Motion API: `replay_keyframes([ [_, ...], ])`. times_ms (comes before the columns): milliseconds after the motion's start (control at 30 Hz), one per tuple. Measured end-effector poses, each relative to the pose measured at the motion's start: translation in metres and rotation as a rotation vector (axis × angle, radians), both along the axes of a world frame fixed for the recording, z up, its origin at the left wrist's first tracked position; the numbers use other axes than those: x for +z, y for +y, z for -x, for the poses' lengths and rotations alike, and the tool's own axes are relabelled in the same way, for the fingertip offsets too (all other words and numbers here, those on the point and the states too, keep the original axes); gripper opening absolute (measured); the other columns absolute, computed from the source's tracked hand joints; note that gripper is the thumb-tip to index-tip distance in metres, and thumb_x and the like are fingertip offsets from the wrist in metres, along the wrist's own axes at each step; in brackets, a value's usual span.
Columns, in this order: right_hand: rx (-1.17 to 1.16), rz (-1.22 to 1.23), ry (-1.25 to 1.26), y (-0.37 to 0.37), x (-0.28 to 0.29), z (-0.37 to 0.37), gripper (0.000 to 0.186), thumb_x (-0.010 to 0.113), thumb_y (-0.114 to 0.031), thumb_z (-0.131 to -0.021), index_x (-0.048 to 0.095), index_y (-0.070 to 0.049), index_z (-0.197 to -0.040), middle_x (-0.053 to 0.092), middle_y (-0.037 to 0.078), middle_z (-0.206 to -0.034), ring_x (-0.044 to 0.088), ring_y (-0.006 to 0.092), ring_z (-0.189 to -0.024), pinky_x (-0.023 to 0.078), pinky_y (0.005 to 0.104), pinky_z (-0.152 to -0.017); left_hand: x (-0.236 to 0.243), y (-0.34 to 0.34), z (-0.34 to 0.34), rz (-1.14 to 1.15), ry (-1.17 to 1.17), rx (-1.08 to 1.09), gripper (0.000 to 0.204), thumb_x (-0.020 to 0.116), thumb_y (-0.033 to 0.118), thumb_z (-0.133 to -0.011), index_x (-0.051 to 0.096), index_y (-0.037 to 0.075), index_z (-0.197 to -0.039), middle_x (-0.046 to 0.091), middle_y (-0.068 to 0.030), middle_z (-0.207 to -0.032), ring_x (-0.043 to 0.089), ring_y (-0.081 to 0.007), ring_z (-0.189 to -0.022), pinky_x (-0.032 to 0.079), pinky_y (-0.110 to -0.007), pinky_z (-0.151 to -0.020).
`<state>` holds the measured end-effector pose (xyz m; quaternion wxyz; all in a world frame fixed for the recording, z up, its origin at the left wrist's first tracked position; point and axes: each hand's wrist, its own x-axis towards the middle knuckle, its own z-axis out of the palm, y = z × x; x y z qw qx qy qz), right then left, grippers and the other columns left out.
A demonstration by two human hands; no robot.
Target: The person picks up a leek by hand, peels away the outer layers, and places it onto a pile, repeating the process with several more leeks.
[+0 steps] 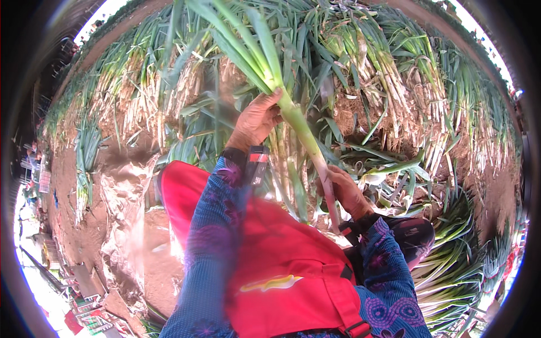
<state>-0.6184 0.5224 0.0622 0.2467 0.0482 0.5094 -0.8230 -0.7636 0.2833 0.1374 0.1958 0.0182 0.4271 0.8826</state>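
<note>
Single long leek with a thick pale-green shank and broad green leaves [305, 135] held up in front of me, over the near edge of the heaps, slanting from leaf tops at upper left to a whitish-pink lower end by my knee. My left hand [257, 120] is closed round it just below where the leaves fan out; my right hand [347, 194] has its fingers curled about the pale lower end. Blue sleeves with purple flower and ring patterns [211, 242] on both arms; a black, red-marked device [257, 164] at the left wrist. Below the leek, my bright red cloth apron [293, 307] spreads over my lap, a yellow-and-white print on its front. Beyond my hands, a broad bank of leeks with green tops and whitish, earthy bases [389, 96] curves across the view. Loose green leaves lie just beyond the right hand; more leeks, pale ends fanned, lie at lower right. To my left, a small separate bunch of leeks [85, 158] and a crumpled, pale, shiny sheet [122, 217] on bare reddish-brown soil [160, 262].
</note>
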Motion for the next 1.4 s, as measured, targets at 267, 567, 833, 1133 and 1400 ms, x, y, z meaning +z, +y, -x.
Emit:
replay_keyframes([
  [267,-0.116,-0.511,0.517,-0.021,0.057,0.057,0.043,0.059,-0.019,-0.086,0.050,0.000,-0.124,0.062,0.010,-0.104,0.058,0.0146,-0.093,0.047,0.0279,-0.082,0.009,0.035,-0.018,0.174,0.135,0.068,0.034,0.074,0.017,-0.081,0.059,0.007,-0.109,0.064,-0.0017,-0.095,0.063,-0.0135,-0.081,0.051,-0.028,-0.065],
  [567,-0.065,-0.545,0.582,-0.022,0.080,0.071,0.030,0.065,-0.013,-0.082,0.052,-0.003,-0.106,0.059,0.004,-0.088,0.056,0.0092,-0.081,0.046,0.0242,-0.073,0.008,0.043,-0.033,0.120,0.186,0.023,0.039,0.072,0.018,-0.082,0.056,0.008,-0.117,0.064,-0.0027,-0.099,0.062,-0.0138,-0.082,0.050,-0.028,-0.068],
  [833,-0.002,-0.659,0.651,-0.026,0.101,0.067,0.021,0.068,-0.011,-0.078,0.050,-0.004,-0.088,0.057,0.001,-0.079,0.052,0.0090,-0.071,0.044,0.0260,-0.064,0.003,0.035,-0.034,0.041,0.068,-0.048,0.042,0.069,0.023,-0.084,0.052,0.007,-0.120,0.059,-0.0023,-0.102,0.060,-0.0153,-0.087,0.049,-0.031,-0.072],
  [1133,-0.408,-0.762,1.045,-0.034,0.086,0.022,0.019,0.068,0.002,-0.078,0.052,-0.005,-0.086,0.054,0.003,-0.077,0.054,0.0123,-0.071,0.045,0.0231,-0.066,-0.015,0.000,-0.018,0.029,0.032,-0.005,0.038,0.061,0.025,-0.090,0.050,0.004,-0.119,0.059,-0.0082,-0.104,0.061,-0.0280,-0.100,0.051,-0.043,-0.086],
  [1400,-0.723,0.389,0.250,-0.017,0.053,0.016,0.006,0.057,-0.010,-0.089,0.055,-0.009,-0.094,0.059,0.004,-0.093,0.057,0.0170,-0.089,0.048,0.0351,-0.083,-0.020,-0.026,-0.002,0.000,-0.005,0.224,0.027,0.062,0.021,-0.090,0.053,0.007,-0.111,0.059,-0.0081,-0.097,0.062,-0.0297,-0.097,0.050,-0.047,-0.087],
])
